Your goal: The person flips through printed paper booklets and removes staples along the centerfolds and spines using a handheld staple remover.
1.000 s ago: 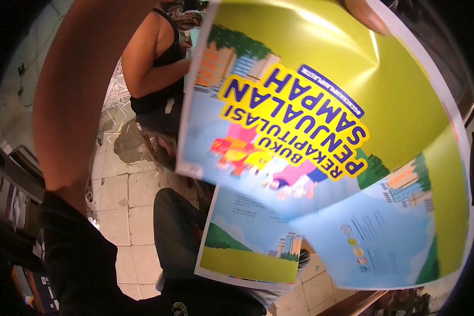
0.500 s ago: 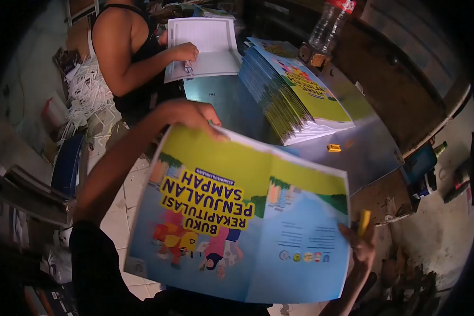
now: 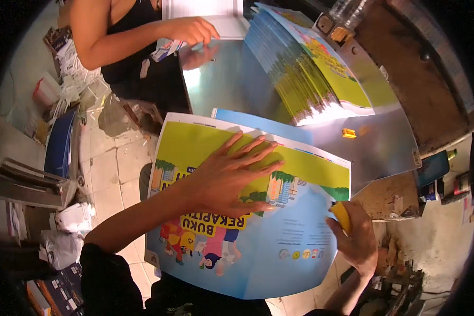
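Observation:
A printed booklet cover sheet [image 3: 295,231], green and blue and upside down to me, lies in front of me over the table's near edge. My left hand [image 3: 229,176] rests flat on its upper middle, fingers spread. In my right hand [image 3: 355,239] a small yellow tool [image 3: 341,217] is gripped at the sheet's right edge; its exact kind is unclear. Another blue sheet [image 3: 263,122] shows from beneath the far edge. Beyond it, a thick stack of similar booklets [image 3: 305,68] leans on the metal table [image 3: 221,92].
A small orange-yellow plastic piece [image 3: 348,133] lies on the table to the right. Across from me a co-worker's hand [image 3: 195,31] is near an open white booklet [image 3: 216,10]. A plastic bottle [image 3: 350,10] stands behind the stack. Paper strips [image 3: 76,73] are heaped at left.
My left hand has moved from the sheet's far edge to press flat on its middle. The yellow tool is now against the sheet's right edge. The co-worker's hand has lifted off the white pages.

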The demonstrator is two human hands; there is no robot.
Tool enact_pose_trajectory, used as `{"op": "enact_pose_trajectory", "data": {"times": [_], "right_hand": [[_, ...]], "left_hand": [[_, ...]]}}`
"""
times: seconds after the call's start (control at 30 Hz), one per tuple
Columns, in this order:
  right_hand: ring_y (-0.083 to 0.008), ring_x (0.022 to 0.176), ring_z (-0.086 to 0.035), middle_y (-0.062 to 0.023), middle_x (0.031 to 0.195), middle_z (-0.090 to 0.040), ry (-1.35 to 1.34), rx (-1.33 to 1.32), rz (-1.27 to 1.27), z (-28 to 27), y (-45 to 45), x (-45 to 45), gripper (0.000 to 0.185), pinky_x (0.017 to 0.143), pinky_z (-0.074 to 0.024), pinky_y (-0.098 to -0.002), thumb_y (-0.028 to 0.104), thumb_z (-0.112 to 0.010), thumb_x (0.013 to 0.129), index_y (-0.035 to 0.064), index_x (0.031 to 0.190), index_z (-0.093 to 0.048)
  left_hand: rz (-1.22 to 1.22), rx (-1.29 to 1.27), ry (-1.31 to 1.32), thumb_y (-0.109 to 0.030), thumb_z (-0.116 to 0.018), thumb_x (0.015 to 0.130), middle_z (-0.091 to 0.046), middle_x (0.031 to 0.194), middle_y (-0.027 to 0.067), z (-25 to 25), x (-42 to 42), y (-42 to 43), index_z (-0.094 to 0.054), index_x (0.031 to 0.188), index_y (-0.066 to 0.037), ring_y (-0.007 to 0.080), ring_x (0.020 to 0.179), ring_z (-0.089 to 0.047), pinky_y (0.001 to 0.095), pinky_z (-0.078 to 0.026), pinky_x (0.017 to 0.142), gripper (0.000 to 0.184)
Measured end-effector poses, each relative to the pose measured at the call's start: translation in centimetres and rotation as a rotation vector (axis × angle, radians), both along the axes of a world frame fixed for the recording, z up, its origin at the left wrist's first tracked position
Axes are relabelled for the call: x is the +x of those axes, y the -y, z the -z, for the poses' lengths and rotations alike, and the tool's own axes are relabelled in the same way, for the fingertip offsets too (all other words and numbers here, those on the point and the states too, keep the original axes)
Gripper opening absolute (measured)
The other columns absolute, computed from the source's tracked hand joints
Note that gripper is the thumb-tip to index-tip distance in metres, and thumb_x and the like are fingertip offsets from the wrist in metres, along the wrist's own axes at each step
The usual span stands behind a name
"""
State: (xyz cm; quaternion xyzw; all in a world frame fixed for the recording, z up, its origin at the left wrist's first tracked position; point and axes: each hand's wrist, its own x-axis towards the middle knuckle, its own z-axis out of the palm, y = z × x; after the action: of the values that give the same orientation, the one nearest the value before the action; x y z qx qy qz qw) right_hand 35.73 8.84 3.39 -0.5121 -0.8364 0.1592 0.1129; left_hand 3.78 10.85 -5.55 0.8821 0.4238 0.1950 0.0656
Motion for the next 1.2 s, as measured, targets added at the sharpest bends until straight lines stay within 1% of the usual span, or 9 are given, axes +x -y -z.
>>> {"op": "enact_pose_trajectory", "data": {"times": [0.03,0.1,0.13,0.2,0.23,0.37,0.73,0.8,1.2], "right_hand": [[-0.0284,0.092,-0.07,-0.0173,0.106,-0.072,0.013,-0.014,-0.006,-0.1,-0.3,-1.4,0.032,0.081,-0.0546,-0.0378,0.008,-0.074,0.092,-0.0026,0.119,-0.063],[-0.03,0.095,-0.073,-0.0186,0.105,-0.073,-0.273,-0.162,0.028,0.0,-1.1,-4.3,0.037,0.081,-0.0563,-0.037,0.002,-0.079,0.084,-0.0014,0.118,-0.065],[-0.03,0.095,-0.073,-0.0186,0.105,-0.073,-0.262,-0.174,0.024,0.4,-1.5,-5.1,0.037,0.081,-0.0563,-0.037,0.002,-0.079,0.084,-0.0014,0.118,-0.065],[-0.0289,0.088,-0.074,-0.0166,0.099,-0.074,-0.337,-0.041,-0.208,1.8,-2.6,-6.3,0.038,0.076,-0.0566,-0.0348,-0.001,-0.081,0.08,-0.0007,0.115,-0.067],[-0.0282,0.09,-0.074,-0.0159,0.101,-0.074,-0.317,-0.052,-0.278,2.3,-3.4,-6.7,0.041,0.078,-0.0569,-0.0339,-0.004,-0.083,0.077,0.0001,0.116,-0.068],[-0.0269,0.089,-0.074,-0.0153,0.1,-0.074,-0.369,-0.064,-0.302,3.1,-4.5,-8.1,0.042,0.079,-0.0567,-0.0326,-0.007,-0.08,0.076,0.001,0.116,-0.071],[-0.0232,0.083,-0.075,-0.0143,0.094,-0.076,-0.216,-0.073,-0.323,2.8,-5.7,-8.0,0.041,0.073,-0.0565,-0.0315,-0.008,-0.081,0.073,0.0014,0.112,-0.075],[-0.0227,0.082,-0.075,-0.0145,0.093,-0.076,-0.208,-0.068,-0.322,2.7,-5.8,-8.1,0.04,0.071,-0.0562,-0.0312,-0.008,-0.081,0.072,0.0012,0.111,-0.075],[-0.0239,0.074,-0.071,-0.0149,0.09,-0.072,-0.078,-0.033,-0.425,1.8,-6.3,-8.7,0.048,0.066,-0.0541,-0.033,-0.009,-0.078,0.07,0.0013,0.116,-0.073]], "left_hand": [[-0.006,-0.014,0.013,-0.071,-0.055,0.092,-0.031,0.165,0.0168,0.0,0.0,0.1,-0.044,0.155,-0.015,0.0367,0.155,-0.025,0.058,-0.012,0.126,0.085],[0.002,-0.015,0.026,-0.072,-0.052,0.092,-0.033,0.165,0.0157,-0.2,0.0,0.1,-0.044,0.155,-0.014,0.0371,0.153,-0.027,0.0576,-0.013,0.126,0.086],[-0.004,-0.026,0.038,-0.072,-0.052,0.092,-0.033,0.165,0.0157,-0.1,0.0,0.1,-0.044,0.155,-0.014,0.0371,0.153,-0.027,0.0576,-0.013,0.126,0.086],[-0.01,0.002,0.063,-0.074,-0.05,0.092,-0.035,0.164,0.0152,0.2,0.0,0.1,-0.043,0.155,-0.012,0.037,0.152,-0.03,0.0572,-0.014,0.126,0.088],[-0.016,-0.006,0.077,-0.074,-0.05,0.092,-0.035,0.164,0.0152,0.4,0.0,0.1,-0.043,0.155,-0.012,0.037,0.152,-0.03,0.0572,-0.014,0.126,0.088],[-0.024,0.003,0.131,-0.074,-0.049,0.093,-0.036,0.163,0.0156,1.0,-0.1,0.1,-0.041,0.155,-0.01,0.0352,0.152,-0.031,0.0566,-0.015,0.126,0.09],[-0.035,0.001,0.213,-0.07,-0.047,0.095,-0.04,0.16,0.0178,2.1,0.1,0.1,-0.043,0.153,-0.007,0.0329,0.151,-0.033,0.0551,-0.013,0.127,0.086],[-0.046,0.049,0.261,-0.066,-0.056,0.09,-0.045,0.156,0.0203,2.4,0.2,0.1,-0.05,0.146,0.0,0.0328,0.149,-0.038,0.053,-0.016,0.127,0.086],[-0.072,0.081,0.326,-0.063,-0.058,0.091,-0.052,0.15,0.0202,2.8,0.5,0.2,-0.057,0.139,0.001,0.032,0.146,-0.042,0.0522,-0.016,0.127,0.081]]}}
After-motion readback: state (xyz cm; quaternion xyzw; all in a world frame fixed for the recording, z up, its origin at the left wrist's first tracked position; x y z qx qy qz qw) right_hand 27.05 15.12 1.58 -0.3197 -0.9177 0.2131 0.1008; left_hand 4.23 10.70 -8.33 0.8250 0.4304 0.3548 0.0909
